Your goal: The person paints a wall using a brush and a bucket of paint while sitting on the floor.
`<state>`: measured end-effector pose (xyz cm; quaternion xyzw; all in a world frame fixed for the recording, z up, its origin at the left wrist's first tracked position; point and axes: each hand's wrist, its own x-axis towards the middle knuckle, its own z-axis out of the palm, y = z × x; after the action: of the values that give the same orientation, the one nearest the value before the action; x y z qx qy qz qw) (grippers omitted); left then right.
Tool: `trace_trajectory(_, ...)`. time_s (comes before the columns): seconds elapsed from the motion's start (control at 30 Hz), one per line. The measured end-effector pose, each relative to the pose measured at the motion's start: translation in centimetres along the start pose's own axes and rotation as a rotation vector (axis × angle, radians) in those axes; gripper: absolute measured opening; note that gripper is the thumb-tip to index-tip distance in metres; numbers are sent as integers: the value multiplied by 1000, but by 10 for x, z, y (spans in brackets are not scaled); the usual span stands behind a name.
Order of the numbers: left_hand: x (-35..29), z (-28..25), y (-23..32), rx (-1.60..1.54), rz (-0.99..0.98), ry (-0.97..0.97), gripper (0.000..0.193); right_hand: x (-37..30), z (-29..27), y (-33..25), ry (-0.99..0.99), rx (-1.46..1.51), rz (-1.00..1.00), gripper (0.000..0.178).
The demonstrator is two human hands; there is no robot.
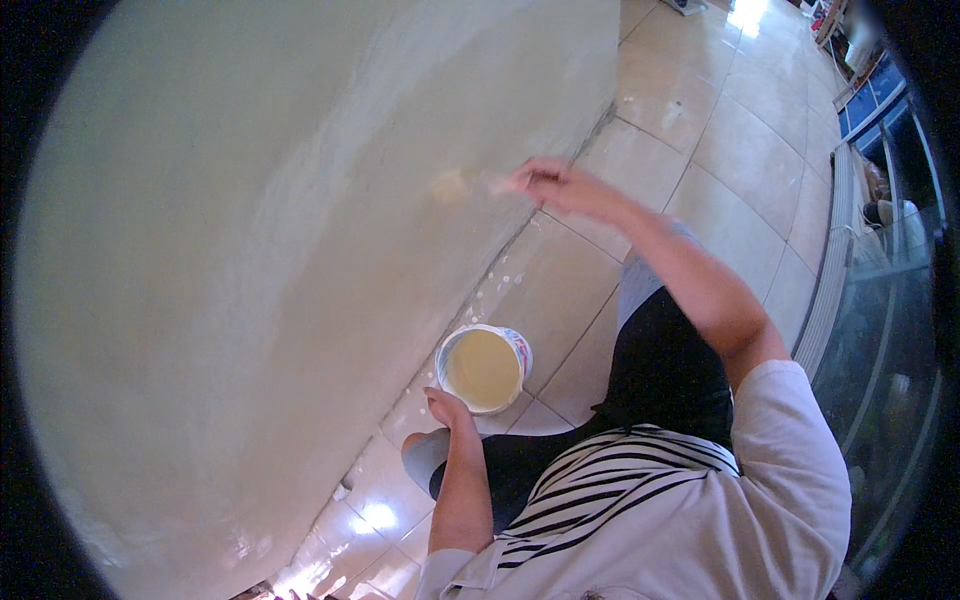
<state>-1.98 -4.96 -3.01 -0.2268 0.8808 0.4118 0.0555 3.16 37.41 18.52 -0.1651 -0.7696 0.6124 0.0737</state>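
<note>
My right hand point(548, 186), smeared by motion, is closed round a paintbrush point(452, 185). The brush's pale yellow bristles are against the lower part of the wall point(330, 230) or just in front of it; the blur hides which. My left hand point(449, 408) grips the near left side of a round white bucket point(526, 352), with some fingers hidden from view. Cream-yellow paint point(484, 369) lies inside the bucket, which is between my bent knees, beside the foot of the wall. Whether it rests on the floor I cannot tell.
Beige floor tiles point(745, 205) run along the wall, with pale paint drops point(483, 292) near its foot. A glass sliding door point(870, 330) in a metal frame stands on the right. Several items are visible behind and beside it at the upper right.
</note>
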Motion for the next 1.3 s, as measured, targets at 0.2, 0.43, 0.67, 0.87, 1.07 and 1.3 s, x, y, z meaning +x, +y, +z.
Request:
trace_trajectory(0.2,1,2,4,3,-36,-12,69,10,-129,24,457,154,119,24)
trace_trajectory(0.43,3,7,0,-16,25,14,67,43,-103,33,852,85,10,27)
trace_trajectory(0.67,27,-1,-29,-64,35,51,67,-28,132,2,298,140,48,22)
trace_trajectory(0.87,7,17,-7,-66,-30,-24,68,-80,206,34,24,116,-31,24)
trace_trajectory(1.07,14,5,-13,-65,-23,-2,68,-17,178,76,-155,-149,60,29)
trace_trajectory(1.3,-18,26,22,-61,6,9,71,20,-9,182,543,-153,63,23)
